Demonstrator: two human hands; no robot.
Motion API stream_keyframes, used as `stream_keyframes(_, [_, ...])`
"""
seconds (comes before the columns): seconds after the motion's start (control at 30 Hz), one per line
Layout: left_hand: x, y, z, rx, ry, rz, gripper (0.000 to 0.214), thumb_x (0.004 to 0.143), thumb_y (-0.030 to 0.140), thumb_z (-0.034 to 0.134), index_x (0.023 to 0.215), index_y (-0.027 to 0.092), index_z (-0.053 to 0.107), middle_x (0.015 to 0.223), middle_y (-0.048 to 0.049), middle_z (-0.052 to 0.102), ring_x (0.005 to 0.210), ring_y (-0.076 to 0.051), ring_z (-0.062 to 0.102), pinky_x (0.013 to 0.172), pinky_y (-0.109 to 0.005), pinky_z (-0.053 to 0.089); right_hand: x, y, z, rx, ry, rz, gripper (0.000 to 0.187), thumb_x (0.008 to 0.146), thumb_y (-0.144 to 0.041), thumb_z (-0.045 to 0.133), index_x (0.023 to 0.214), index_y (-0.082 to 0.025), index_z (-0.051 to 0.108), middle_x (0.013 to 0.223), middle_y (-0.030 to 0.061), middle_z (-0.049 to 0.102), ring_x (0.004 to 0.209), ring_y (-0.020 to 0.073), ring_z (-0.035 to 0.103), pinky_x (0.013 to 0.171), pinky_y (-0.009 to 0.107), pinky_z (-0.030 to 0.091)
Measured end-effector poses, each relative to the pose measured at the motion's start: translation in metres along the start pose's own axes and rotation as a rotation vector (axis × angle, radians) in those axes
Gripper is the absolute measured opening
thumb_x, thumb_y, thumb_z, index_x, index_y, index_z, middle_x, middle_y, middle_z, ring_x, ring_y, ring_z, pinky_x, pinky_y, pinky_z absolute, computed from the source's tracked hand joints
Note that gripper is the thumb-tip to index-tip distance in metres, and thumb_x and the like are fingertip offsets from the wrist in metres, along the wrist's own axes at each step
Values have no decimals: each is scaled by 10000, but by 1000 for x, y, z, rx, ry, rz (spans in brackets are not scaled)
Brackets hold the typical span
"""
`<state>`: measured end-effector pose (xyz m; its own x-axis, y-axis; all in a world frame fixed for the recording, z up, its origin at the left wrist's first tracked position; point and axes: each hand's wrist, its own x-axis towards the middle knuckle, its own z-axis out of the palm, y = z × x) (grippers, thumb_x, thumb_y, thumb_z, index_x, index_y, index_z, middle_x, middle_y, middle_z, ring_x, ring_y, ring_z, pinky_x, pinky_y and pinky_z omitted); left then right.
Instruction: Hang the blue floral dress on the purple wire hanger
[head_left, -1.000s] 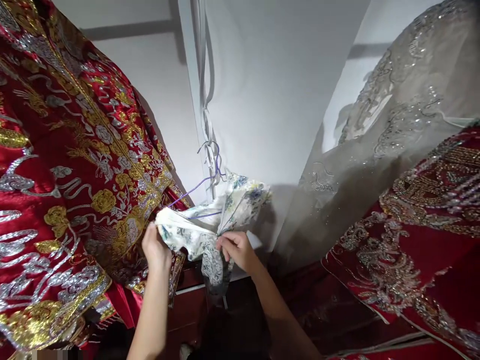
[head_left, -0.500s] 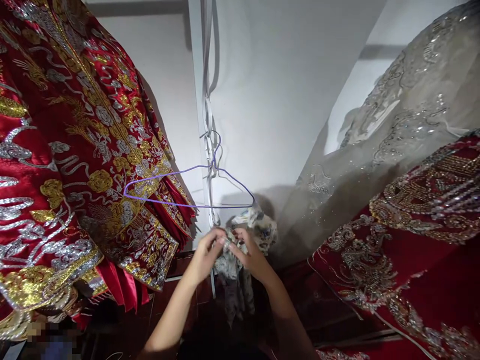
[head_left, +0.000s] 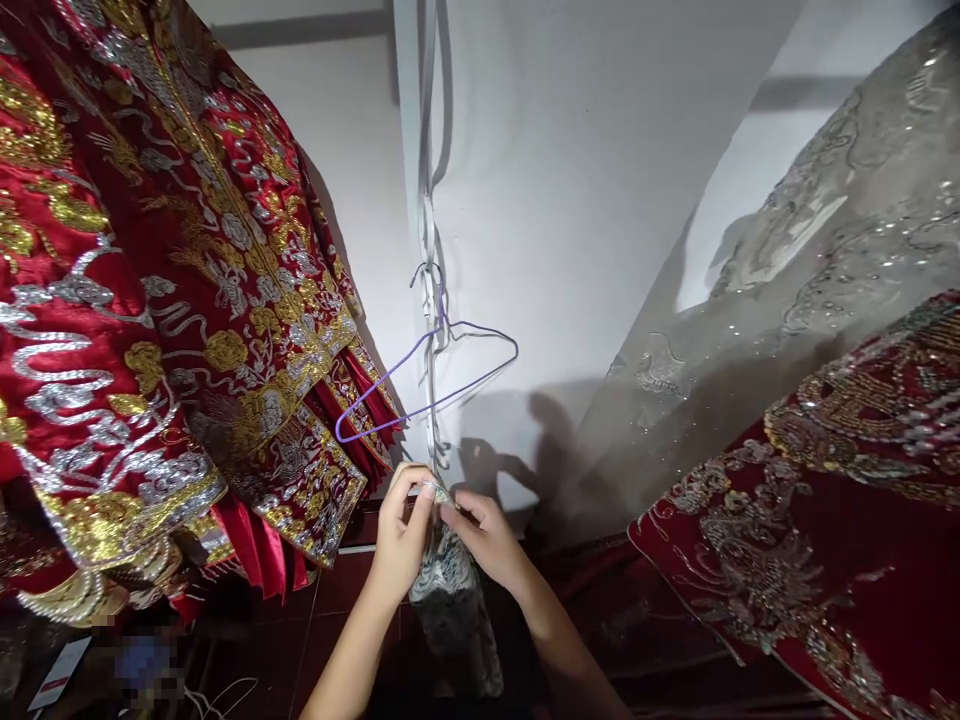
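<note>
My left hand (head_left: 403, 525) pinches the upper edge of a pale patterned cloth garment (head_left: 448, 572) between thumb and fingers. My right hand (head_left: 486, 538) closes on the same edge, just to the right. The garment hangs down between my forearms, its lower part in shadow; its exact kind cannot be told. Above my hands a purple wire hanger (head_left: 390, 376) dangles with nothing on it, tilted, hooked onto a white chain-like strap (head_left: 430, 230) on the wall.
At left hangs a red jacket (head_left: 247, 300) with gold and silver embroidery. A sheer beaded gown (head_left: 810, 290) and a beaded red garment (head_left: 840, 560) hang at right. A white wall (head_left: 570, 200) stands behind; a paper tag (head_left: 61, 675) shows at lower left.
The garment, spread out to the right before, now hangs straight down between my hands. My hands have come slightly lower, and the purple hanger has swung round.
</note>
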<state>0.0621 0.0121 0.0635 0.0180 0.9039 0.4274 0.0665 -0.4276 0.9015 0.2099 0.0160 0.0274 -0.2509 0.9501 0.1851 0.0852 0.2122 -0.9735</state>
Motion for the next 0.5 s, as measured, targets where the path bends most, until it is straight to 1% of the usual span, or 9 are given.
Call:
stream_keyframes(0.07, [0, -1, -10, 14, -56, -61, 222, 977, 376, 491, 1114, 228, 583, 1108, -81, 583, 1068, -220, 551, 971, -332, 427, 1, -3, 1, 100, -183, 20, 386, 918, -518, 556, 750, -180, 637, 707, 7, 585, 711, 178, 552, 684, 276, 455])
stream_keyframes(0.1, [0, -2, -17, 18, -122, -121, 285, 981, 402, 475, 1197, 238, 563, 1157, -88, 587, 1122, -228, 543, 1006, -347, 416, 2, -6, 0, 156, -240, 32, 381, 917, -525, 558, 794, -182, 669, 739, 16, 620, 746, 194, 584, 722, 295, 476])
stream_keyframes(0.17, [-2, -5, -31, 21, -317, -257, 380, 982, 449, 452, 1295, 252, 541, 1213, -90, 603, 1201, -238, 527, 1055, -364, 396, 8, -14, -7, 232, -244, 33, 357, 916, -521, 565, 904, -195, 710, 813, 32, 678, 831, 226, 632, 809, 337, 500])
stream_keyframes(0.2, [-5, -6, -38, 23, -432, -308, 392, 974, 464, 462, 1288, 253, 565, 1212, -83, 618, 1213, -241, 529, 1061, -362, 395, 13, -19, -12, 234, -225, 18, 348, 915, -513, 571, 954, -201, 720, 858, 43, 698, 879, 239, 645, 852, 355, 501])
stream_keyframes(0.27, [-11, -8, -51, 40, -644, -351, 352, 937, 473, 535, 1166, 235, 655, 1140, -62, 662, 1142, -248, 571, 1018, -340, 429, 26, -34, -23, 164, -199, -38, 338, 915, -489, 583, 1031, -208, 731, 964, 67, 722, 972, 256, 653, 914, 369, 493])
stream_keyframes(0.33, [-16, -10, -62, 94, -785, -370, 303, 891, 469, 605, 987, 200, 705, 952, -30, 688, 925, -226, 617, 868, -300, 484, 40, -50, -36, 52, -192, -109, 328, 926, -460, 573, 1083, -221, 734, 1070, 81, 721, 1042, 258, 648, 939, 358, 489])
stream_keyframes(0.4, [-15, -11, -75, 171, -842, -409, 320, 867, 482, 627, 844, 171, 696, 764, 1, 648, 717, -177, 569, 698, -256, 470, 56, -63, -51, -67, -128, -183, 328, 945, -440, 544, 1122, -235, 729, 1110, 76, 716, 1064, 256, 644, 940, 349, 488])
stream_keyframes(0.43, [-12, -11, -83, 211, -830, -424, 337, 866, 491, 622, 814, 164, 689, 723, 6, 629, 671, -162, 540, 647, -243, 448, 64, -67, -58, -124, -61, -219, 336, 949, -440, 534, 1136, -235, 724, 1081, 72, 721, 1042, 258, 647, 924, 351, 493])
stream_keyframes(0.5, [-2, -5, -102, 288, -733, -407, 360, 876, 504, 598, 803, 163, 686, 741, -3, 637, 670, -162, 530, 620, -238, 428, 81, -70, -74, -221, 120, -282, 358, 946, -455, 532, 1151, -223, 711, 977, 64, 725, 967, 263, 653, 866, 353, 503])
